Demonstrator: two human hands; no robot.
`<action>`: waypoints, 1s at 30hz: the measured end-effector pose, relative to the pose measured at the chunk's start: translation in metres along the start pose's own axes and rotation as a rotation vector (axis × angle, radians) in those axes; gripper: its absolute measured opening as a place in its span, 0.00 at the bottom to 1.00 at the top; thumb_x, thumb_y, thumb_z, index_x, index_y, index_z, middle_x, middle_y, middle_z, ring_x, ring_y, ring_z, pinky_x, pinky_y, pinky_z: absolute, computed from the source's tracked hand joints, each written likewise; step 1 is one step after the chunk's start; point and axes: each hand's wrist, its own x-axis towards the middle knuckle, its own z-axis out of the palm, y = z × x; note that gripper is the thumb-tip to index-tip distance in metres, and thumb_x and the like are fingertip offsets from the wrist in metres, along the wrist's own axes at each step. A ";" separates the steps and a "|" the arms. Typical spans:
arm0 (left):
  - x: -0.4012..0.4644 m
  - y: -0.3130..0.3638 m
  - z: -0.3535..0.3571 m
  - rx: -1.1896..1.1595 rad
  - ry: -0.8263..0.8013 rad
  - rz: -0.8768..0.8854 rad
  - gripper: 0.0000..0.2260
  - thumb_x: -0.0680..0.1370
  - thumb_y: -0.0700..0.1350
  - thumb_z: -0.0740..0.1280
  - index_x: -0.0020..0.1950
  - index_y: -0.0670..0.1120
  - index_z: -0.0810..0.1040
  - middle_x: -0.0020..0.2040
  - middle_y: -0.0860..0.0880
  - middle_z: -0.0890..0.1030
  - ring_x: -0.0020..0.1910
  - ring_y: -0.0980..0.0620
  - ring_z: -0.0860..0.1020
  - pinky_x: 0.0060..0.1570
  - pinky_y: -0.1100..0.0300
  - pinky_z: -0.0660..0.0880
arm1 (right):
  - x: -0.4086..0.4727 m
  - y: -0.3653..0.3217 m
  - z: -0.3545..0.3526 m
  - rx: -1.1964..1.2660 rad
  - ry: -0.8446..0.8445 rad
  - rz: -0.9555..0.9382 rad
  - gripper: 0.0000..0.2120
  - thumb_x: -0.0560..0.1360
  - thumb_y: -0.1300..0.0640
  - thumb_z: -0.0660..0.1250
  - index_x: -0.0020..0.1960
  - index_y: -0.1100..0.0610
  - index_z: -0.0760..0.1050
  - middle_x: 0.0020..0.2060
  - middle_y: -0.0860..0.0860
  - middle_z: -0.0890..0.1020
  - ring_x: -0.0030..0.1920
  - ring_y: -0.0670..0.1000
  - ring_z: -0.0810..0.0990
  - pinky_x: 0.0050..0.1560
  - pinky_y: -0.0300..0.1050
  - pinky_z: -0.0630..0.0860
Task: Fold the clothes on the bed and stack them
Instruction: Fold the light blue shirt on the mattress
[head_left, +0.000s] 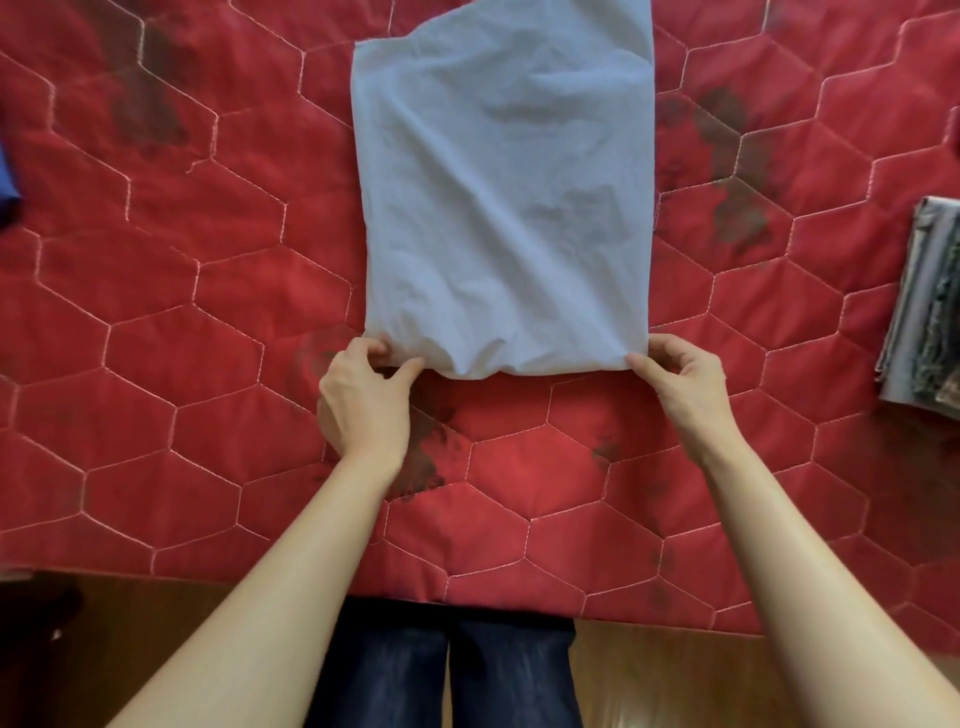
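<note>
Creased pale-blue garment (501, 197), quilted red bedspread (156, 322)

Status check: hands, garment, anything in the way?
Left hand and right hand pinch near corners of light blue garment. Half-folded, flat on quilt. Nothing blocking.

Bed cover (208, 312): red, soft, with pale stitched six-sided shapes and some dark smudges.
Floor (156, 623): brown wood, shiny, below the bed's near edge.
Light: soft and even, a bit brighter in the middle.

Folded stack (930, 306) cut by right edge
</note>
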 end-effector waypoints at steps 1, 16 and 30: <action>-0.003 0.002 0.003 -0.040 0.028 -0.012 0.13 0.71 0.52 0.74 0.50 0.49 0.80 0.49 0.50 0.82 0.42 0.53 0.77 0.41 0.59 0.66 | 0.000 0.000 0.001 -0.002 0.013 -0.005 0.08 0.75 0.62 0.69 0.51 0.52 0.81 0.47 0.50 0.85 0.49 0.45 0.81 0.56 0.41 0.75; 0.005 0.018 0.022 -0.087 0.056 0.007 0.07 0.80 0.45 0.65 0.52 0.44 0.80 0.55 0.45 0.78 0.56 0.44 0.73 0.44 0.61 0.61 | -0.002 -0.002 0.008 0.070 0.099 0.027 0.08 0.76 0.62 0.68 0.53 0.58 0.83 0.48 0.51 0.85 0.50 0.47 0.82 0.60 0.46 0.76; 0.018 -0.035 -0.026 -0.360 -0.121 0.186 0.07 0.79 0.44 0.67 0.43 0.55 0.75 0.38 0.58 0.77 0.35 0.67 0.73 0.41 0.70 0.68 | -0.004 -0.004 -0.008 0.283 0.070 0.014 0.10 0.65 0.66 0.77 0.42 0.55 0.81 0.37 0.48 0.86 0.39 0.46 0.83 0.45 0.36 0.78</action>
